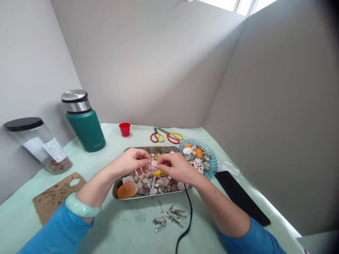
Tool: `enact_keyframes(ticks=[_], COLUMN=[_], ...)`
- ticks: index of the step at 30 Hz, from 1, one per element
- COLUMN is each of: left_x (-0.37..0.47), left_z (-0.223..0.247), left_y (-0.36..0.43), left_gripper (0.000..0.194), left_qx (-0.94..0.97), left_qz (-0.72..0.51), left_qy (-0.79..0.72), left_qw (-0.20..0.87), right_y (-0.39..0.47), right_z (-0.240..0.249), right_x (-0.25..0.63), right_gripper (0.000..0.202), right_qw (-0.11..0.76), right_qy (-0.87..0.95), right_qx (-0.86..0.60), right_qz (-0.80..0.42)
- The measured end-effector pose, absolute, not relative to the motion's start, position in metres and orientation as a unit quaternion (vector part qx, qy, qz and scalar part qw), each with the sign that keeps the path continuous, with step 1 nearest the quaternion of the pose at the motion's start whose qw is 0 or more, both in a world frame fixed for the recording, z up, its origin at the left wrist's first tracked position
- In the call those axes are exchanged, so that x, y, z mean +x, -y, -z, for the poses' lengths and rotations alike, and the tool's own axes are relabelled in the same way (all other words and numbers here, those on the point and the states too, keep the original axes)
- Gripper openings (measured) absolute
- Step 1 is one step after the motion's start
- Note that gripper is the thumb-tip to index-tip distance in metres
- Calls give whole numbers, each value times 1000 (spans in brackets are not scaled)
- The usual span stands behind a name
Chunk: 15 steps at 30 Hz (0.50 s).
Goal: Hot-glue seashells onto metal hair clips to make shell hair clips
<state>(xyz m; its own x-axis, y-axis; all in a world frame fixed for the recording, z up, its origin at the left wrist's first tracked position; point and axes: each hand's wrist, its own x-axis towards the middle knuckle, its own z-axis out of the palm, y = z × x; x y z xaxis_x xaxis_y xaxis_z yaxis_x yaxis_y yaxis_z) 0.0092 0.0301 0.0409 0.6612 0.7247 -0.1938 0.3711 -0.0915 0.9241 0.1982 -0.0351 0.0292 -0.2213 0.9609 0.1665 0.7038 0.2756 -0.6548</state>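
Observation:
Over a metal tray (155,196) full of seashells, my left hand (134,161) and my right hand (177,167) meet. Between their pinched fingertips is a small pinkish-white seashell (153,166), partly covered by the fingers. Just below it in the tray lies a yellow tool (158,173) with a pale tip, possibly a glue gun, mostly hidden by my right hand. A black cord (190,208) comes out from under that hand and runs over the tray's edge. At the tray's front left is a large orange shell (125,190).
Several metal clips (171,217) lie before the tray. A blue plate (213,165) of shells stands right, near a black flat object (242,197). Behind are two scissors (173,137) and a red cup (125,129). Left are a green flask (87,130), a jar (43,144) and a brown board (57,194).

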Motion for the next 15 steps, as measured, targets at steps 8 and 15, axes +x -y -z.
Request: enact_keyframes(ticks=[8, 15], left_x=[14, 14], left_z=[-41, -34], left_y=[-24, -28], left_gripper=[28, 24], left_qx=[725, 707], left_qz=[-178, -177], left_qy=[-381, -377], left_qw=[545, 572], right_y=[32, 34], right_z=[-22, -26], right_x=[200, 198], right_gripper=[15, 17], right_qw=[298, 283], right_qy=[735, 739], right_qx=[-554, -545], right_qz=[-252, -277])
